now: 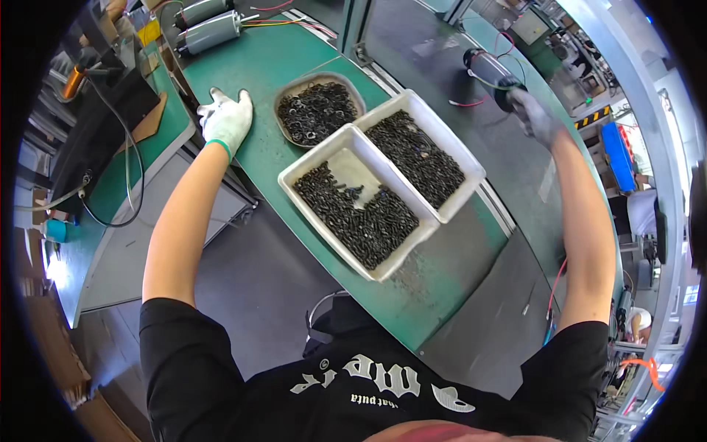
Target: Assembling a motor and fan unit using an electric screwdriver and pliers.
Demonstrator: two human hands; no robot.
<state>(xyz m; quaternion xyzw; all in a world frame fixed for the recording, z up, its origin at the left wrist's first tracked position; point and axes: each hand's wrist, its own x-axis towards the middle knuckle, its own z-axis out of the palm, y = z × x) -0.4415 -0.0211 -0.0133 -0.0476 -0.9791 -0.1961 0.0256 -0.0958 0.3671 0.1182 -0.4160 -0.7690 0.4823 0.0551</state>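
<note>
My left hand [227,119], in a white glove with a green cuff, rests on the green table with its fingers spread and holds nothing. My right hand [536,118], in a grey glove and a little blurred, closes on the dark end of a cylindrical grey-and-black motor [489,69] with thin wires, over the dark strip at the right. Between my hands stand two white bins full of small black screws: a near bin [294,193] with part of its floor bare, and a far bin [475,171]. A shallow round-cornered dish [283,96] holds dark rings, like spring washers.
Two more grey motors [210,34] with coloured wires lie at the table's far left. An orange-tipped tool [74,82] and a looped cable [132,155] are at the left. A metal frame post [633,81] rises along the right. Black matting [479,309] covers the near right.
</note>
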